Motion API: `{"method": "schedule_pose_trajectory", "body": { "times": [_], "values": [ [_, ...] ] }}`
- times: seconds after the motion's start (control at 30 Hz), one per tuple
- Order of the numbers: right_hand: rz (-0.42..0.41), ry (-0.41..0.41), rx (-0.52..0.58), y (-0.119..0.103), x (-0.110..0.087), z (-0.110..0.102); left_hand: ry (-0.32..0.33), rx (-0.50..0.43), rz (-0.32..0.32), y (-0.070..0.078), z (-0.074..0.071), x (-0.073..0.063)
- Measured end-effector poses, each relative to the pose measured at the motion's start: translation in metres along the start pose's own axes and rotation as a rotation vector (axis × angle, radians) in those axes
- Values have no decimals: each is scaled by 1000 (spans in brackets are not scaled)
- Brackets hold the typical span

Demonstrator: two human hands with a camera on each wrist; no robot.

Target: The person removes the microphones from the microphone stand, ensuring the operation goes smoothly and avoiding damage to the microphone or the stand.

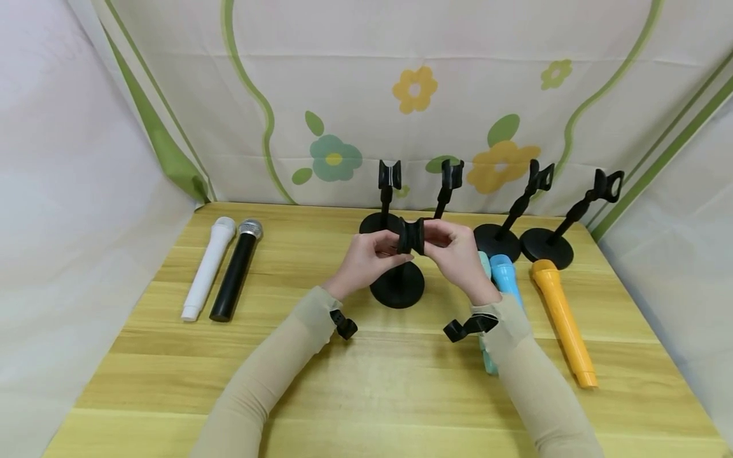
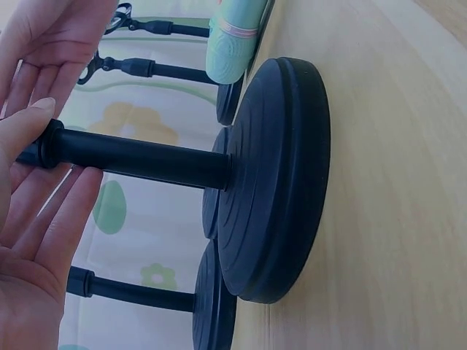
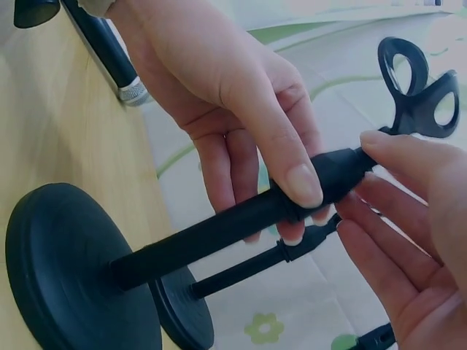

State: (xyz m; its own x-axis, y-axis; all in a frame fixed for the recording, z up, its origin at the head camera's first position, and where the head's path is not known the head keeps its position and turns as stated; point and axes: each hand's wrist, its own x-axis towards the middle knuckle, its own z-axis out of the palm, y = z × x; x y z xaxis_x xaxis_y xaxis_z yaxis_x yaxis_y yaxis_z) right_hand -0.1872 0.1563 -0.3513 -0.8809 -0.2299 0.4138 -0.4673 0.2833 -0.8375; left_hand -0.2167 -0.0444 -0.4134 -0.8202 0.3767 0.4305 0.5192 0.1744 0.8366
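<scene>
A black desktop microphone stand stands upright on the wooden table, its round base (image 1: 397, 291) flat on the top. Just under its clip (image 1: 411, 236), both hands meet on the stem. My left hand (image 1: 369, 259) grips the collar, thumb pressed against it in the right wrist view. Higher up, my right hand (image 3: 419, 226) pinches the narrow neck below the two-looped clip (image 3: 419, 87) between thumb and fingers. The left wrist view shows the straight pole (image 2: 146, 157) rising from the ridged base (image 2: 277, 182); the clip is out of that view.
Behind the hands are several more black stands, one with its base (image 1: 546, 248) at the far right. Orange (image 1: 564, 324), blue (image 1: 505, 273) and mint (image 1: 489, 362) microphones lie right, partly under the right arm. White (image 1: 209, 270) and black (image 1: 236, 273) microphones lie left.
</scene>
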Motion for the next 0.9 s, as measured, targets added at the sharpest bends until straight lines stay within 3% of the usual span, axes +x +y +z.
{"method": "schedule_pose_trajectory", "body": {
  "times": [0.3, 0.4, 0.57, 0.7, 0.9],
  "values": [
    [98, -35, 69, 44, -10, -19, 0, 6, -2, 2, 0, 1],
    [134, -94, 59, 53, -14, -18, 12, 10, -6, 3, -1, 0],
    [207, -265, -37, 68, -20, -2, 29, 20, -11, 4, -3, -3],
    [185, -333, -109, 76, -22, 16, 44, 40, 12, 2, -6, -3],
    [90, -259, -164, 72, -12, 40, 109, 58, 46, -1, -21, -4]
  ]
}}
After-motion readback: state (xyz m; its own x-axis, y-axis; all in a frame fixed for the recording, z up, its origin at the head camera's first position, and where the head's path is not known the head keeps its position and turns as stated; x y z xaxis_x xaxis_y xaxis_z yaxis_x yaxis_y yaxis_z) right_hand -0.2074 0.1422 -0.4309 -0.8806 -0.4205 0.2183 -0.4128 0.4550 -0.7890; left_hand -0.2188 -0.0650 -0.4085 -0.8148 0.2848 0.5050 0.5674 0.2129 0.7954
